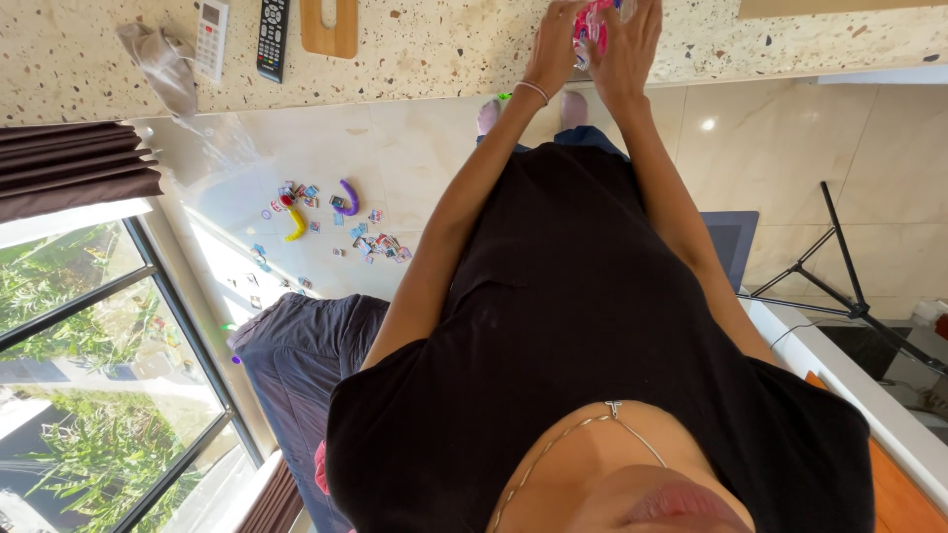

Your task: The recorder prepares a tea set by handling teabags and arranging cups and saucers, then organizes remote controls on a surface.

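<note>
Left hand (555,44) and right hand (629,44) both clasp a pink patterned packet (591,25) over the speckled counter (444,49); packet largely hidden, cut off at the frame's top.

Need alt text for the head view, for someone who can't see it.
Both hands, left hand and right hand, clasp a small pink and clear packet over a speckled stone counter at the top of the frame. Two remote controls, a crumpled cloth and a wooden board lie on the counter; small toys litter the floor.
</note>
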